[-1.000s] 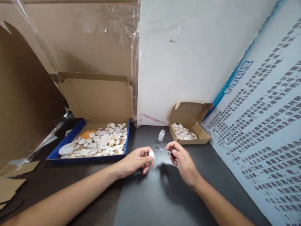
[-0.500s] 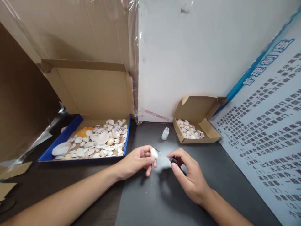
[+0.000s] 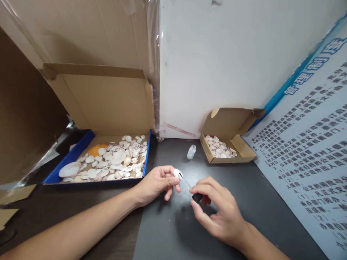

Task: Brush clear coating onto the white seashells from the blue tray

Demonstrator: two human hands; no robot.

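My left hand (image 3: 160, 181) pinches white shell (image 3: 176, 173), six o'clock in my view; probably light, stiff, brittle, best held by rim. At shell's four o'clock, my right hand (image 3: 221, 206) grips black-capped brush (image 3: 196, 197).

on the tabletop (image 3: 162, 234), a box (image 3: 78, 148) of shells (image 3: 118, 157) sits left, a second box (image 3: 244, 147) of shells right, a bottle (image 3: 191, 152) between (nearer the second box). before the bottle, the left hand (image 3: 158, 182) holds a shell (image 3: 177, 173), the right hand (image 3: 221, 206) a brush (image 3: 197, 197).
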